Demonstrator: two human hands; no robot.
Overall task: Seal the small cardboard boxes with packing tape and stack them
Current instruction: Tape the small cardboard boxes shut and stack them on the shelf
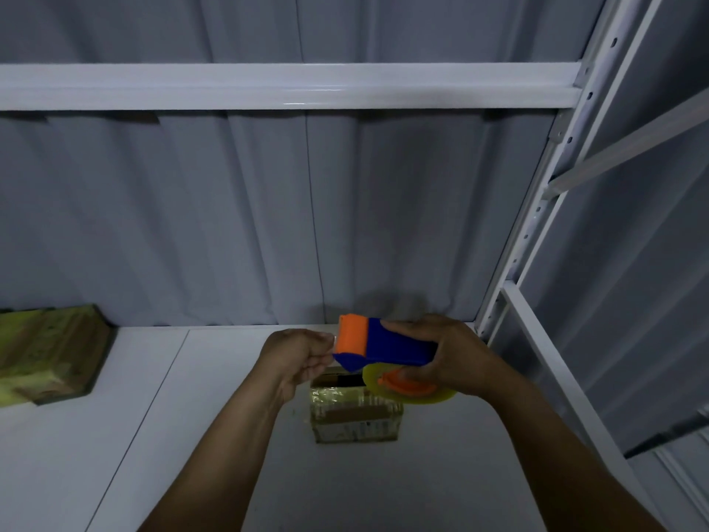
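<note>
White shelf board [192,435] fills the lower part of the head view, backed by a grey ribbed wall [230,224]. A white metal beam [268,86] crosses higher up and meets a perforated upright post [537,209] on the right.

The right hand [456,359] is wrapped around the handle end of a blue tape dispenser [387,345], held in the air above the board with its orange front pointing left. The yellowish tape roll [445,396] on its orange hub hangs under the dispenser, against the right palm.

The left hand [295,355] has its fingers curled, and its fingertips pinch the clear tape end [334,338] right at the orange front.

Directly below both hands, a small cardboard box [356,420] sits on the board, its near side glossy with tape and its far part hidden by the dispenser. Well apart at the left edge lies a larger cardboard package [50,355], dim and partly out of frame.
</note>
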